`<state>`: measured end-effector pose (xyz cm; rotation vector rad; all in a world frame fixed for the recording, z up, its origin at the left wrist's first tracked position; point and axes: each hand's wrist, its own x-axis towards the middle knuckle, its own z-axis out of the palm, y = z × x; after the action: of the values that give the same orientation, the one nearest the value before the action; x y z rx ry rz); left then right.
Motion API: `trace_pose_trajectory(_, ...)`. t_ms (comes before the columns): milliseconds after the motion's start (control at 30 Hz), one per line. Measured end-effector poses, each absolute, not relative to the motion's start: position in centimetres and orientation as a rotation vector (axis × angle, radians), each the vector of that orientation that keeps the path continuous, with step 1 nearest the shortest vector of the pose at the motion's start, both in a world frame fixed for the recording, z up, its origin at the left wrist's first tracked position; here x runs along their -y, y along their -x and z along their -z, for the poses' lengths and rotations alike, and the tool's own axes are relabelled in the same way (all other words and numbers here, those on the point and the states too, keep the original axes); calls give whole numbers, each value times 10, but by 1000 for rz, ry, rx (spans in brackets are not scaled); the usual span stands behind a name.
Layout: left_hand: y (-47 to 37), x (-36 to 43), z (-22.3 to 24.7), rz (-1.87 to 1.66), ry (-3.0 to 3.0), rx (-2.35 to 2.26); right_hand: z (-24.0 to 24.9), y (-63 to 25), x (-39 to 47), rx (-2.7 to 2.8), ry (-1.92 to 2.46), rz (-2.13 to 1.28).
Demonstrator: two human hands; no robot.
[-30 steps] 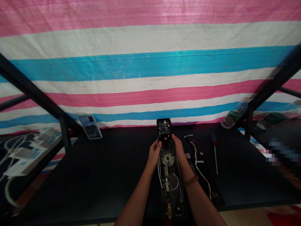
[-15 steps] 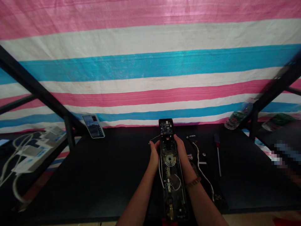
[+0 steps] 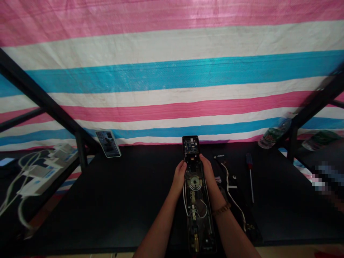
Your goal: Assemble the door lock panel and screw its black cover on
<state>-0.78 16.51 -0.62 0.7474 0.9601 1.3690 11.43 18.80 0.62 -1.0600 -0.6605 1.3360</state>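
Note:
A long black device housing (image 3: 194, 182), its inside exposed, is held lengthwise in front of me. It has a circuit board (image 3: 191, 146) at its far end, a round part in the middle and brass-coloured parts near me. My left hand (image 3: 179, 177) grips its left edge, the fingertips close below the board beside a thin white wire (image 3: 185, 199). My right hand (image 3: 208, 172) is wrapped round the right edge, with a bracelet on that wrist.
Right of the housing lie a white cable (image 3: 234, 200), small parts and a screwdriver (image 3: 250, 175). A bottle (image 3: 274, 134) leans at the back right. A phone (image 3: 108, 144) stands at the back left; a power strip (image 3: 44, 175) with cables is far left.
My left fingers have moved right, onto the housing's upper left edge, and the loose wire end that stuck out left now lies close to the housing. My right hand keeps its hold.

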Motion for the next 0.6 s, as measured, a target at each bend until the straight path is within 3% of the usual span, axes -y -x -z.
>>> trace_pose_trajectory(600,7,-164,8,-1369,-809,-969,-14,-115,-185,660,1028,-1357)
